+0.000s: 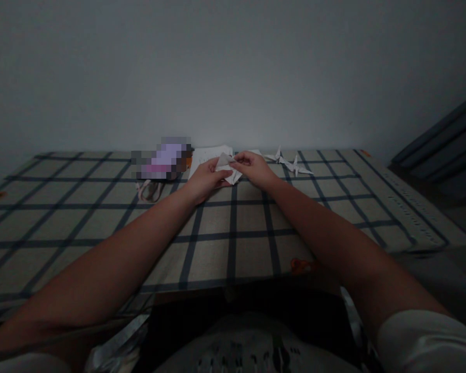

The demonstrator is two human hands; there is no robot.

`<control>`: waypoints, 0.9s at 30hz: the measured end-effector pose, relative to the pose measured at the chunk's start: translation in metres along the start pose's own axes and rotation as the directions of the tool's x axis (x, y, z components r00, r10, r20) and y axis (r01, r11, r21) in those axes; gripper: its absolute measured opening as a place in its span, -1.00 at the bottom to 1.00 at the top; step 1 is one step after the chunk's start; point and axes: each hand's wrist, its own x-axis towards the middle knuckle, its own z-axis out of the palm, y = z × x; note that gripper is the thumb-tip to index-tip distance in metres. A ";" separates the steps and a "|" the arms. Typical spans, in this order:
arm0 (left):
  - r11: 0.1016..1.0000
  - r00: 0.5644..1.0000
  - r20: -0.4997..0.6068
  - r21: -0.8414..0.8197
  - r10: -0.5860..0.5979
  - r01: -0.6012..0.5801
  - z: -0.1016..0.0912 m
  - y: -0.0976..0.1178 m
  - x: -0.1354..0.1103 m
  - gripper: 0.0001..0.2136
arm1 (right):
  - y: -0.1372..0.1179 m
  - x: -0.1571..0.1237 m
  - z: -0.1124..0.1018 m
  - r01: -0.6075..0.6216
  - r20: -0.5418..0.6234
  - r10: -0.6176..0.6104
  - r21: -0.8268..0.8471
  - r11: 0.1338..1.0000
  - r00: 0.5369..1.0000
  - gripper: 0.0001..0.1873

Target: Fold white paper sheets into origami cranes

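Both hands meet over the middle of the table, on a small folded piece of white paper [224,161]. My left hand [208,178] grips it from the left, thumb lying across the front. From the right, the fingers of my right hand [252,165] pinch its upper edge. Under and behind the hands lie white paper sheets [209,153] with faint marks. Two folded paper cranes [295,166] rest on the cloth to the right of my right hand. Part of the paper is hidden by my fingers.
A checked tablecloth [147,223] covers the table. Left of the sheets lies a phone with a lit, blurred screen [165,158], a strap [150,190] beside it. A plain wall [233,72] rises behind. Orange tassels [303,266] hang at the cloth's edge.
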 end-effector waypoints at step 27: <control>0.998 0.996 -0.084 0.059 0.007 -0.002 -0.001 0.000 0.002 -0.46 | -0.002 -0.001 0.001 -0.072 0.064 0.066 0.101 0.992 0.996 -0.78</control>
